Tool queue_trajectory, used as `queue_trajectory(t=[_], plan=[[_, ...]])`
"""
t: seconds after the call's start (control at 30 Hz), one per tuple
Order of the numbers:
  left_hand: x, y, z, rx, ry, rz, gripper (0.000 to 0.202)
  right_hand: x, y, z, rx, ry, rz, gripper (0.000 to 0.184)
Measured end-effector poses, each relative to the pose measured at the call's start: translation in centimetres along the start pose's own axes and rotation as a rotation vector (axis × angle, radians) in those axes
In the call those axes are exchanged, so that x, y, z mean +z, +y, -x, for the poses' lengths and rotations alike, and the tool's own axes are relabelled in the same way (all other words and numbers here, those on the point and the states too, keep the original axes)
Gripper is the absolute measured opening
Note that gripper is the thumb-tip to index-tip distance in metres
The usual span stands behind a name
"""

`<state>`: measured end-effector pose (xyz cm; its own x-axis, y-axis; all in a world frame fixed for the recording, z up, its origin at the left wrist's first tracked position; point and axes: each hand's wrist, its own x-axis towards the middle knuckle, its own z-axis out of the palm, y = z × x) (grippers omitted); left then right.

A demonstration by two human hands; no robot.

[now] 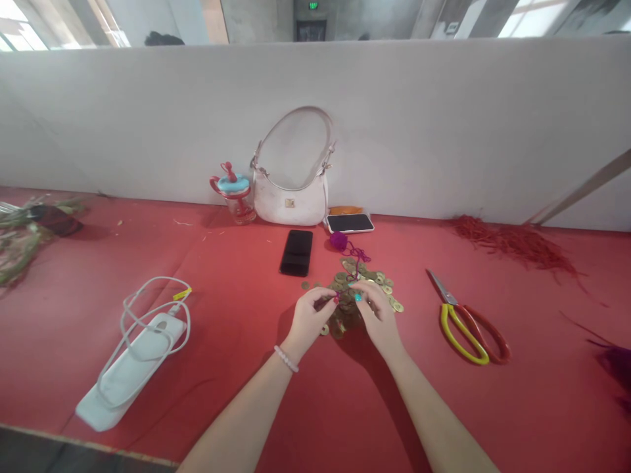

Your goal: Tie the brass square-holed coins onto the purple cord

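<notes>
A loose pile of brass-coloured coins with holes (348,315) lies on the red table, and both hands are over it. My left hand (313,316), with a beaded bracelet at the wrist, is closed in a pinch at the pile's left side; a bit of purple yarn shows at its fingertips. Opposite it, my right hand (377,312) pinches the purple yarn between thumb and forefinger. That strand runs back to a small ball of purple yarn (338,241) behind the coins. Whether a coin is threaded between my fingertips is too small to tell.
Scissors (456,312) with yellow and red handles lie to the right, red strands (515,243) beyond. Behind are a black phone (296,252), a white-edged phone (350,223), a white handbag (290,200) and a lidded cup (237,197). A white power strip (133,371) lies left.
</notes>
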<state>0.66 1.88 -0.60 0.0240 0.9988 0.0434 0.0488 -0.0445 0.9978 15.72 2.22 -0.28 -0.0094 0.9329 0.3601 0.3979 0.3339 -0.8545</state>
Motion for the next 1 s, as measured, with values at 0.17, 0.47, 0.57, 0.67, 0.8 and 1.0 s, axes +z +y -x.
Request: queue_trajectory(t=[0.17,0.47,0.57,0.67,0.8,1.0], plan=[[0.09,-0.01,-0.05,0.114,-0.053,0.05,0.011,0.11,0.45,-0.07,-0.114,-0.102,0.089,0.026],[0.01,0.29,-0.09,0.172,-0.035,0.014,0.01,0.11,0.06,-0.11,-0.046,-0.08,0.07,0.009],[-0.01,0.21,-0.06,0.097,-0.045,0.002,0.015,-0.01,-0.17,-0.16,-0.002,-0.079,0.033,0.01],[0.06,0.13,0.0,0.013,-0.061,0.012,0.019,-0.06,-0.4,-0.11,0.097,-0.103,0.029,0.013],[0.15,0.14,0.05,0.007,-0.074,0.0,0.018,-0.05,-0.45,-0.08,0.1,-0.094,0.072,0.013],[0.11,0.31,0.15,0.036,-0.147,-0.097,0.019,0.03,0.11,-0.16,0.009,-0.107,0.121,0.011]])
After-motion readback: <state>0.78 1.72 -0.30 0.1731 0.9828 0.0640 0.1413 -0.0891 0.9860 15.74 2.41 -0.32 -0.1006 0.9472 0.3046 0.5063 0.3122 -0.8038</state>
